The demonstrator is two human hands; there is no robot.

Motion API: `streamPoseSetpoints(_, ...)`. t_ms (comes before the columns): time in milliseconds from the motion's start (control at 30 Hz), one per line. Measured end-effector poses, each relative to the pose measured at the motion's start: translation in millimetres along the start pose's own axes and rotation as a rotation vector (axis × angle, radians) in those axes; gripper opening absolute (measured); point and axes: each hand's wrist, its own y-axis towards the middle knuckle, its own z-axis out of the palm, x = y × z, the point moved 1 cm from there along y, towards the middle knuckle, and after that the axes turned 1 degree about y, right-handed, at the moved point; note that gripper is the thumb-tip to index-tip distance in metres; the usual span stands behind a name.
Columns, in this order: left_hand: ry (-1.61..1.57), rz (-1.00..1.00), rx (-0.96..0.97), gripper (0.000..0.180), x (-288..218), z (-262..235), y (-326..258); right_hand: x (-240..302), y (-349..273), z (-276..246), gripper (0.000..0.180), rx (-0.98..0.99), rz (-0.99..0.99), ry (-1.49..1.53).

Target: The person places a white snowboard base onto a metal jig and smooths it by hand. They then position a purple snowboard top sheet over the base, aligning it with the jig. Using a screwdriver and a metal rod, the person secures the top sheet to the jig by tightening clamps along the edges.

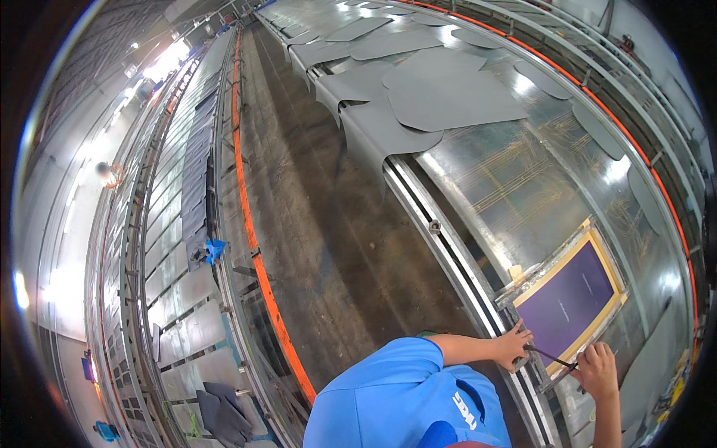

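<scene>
A screen-printing frame (621,297) with yellowish edges and purple mesh lies on the shiny metal table at the lower right. Along its near side, a metal bracket (544,377) sits by the table's rail. My left hand (512,346) is closed at this bracket, by the left end of a thin dark rod-like tool (549,356); what its fingers grip is partly hidden. My right hand (598,371) pinches the other end of the tool, just off the frame's near edge. The tool's exact kind is too small to tell.
Grey cut sheets (455,89) lie farther up the table, some drooping over its edge. A metal rail (455,261) runs along the table side. Across the brown floor aisle (328,224) stands another long table with an orange strip (258,269). A distant person (112,175) is at far left.
</scene>
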Motion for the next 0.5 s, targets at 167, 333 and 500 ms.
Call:
streamPoseSetpoints(167,0.027,-0.005,0.004,0.073,3,5,3,15,-4,12,0.035,-0.055,0.236,0.014)
streamPoseSetpoints(333,0.03,-0.004,0.0,0.072,-1,3,0,21,-5,24,0.029,-0.038,0.505,0.105)
streamPoseSetpoints(500,0.025,-0.001,0.001,0.067,-3,3,-9,31,-4,36,0.02,-0.21,0.436,0.265)
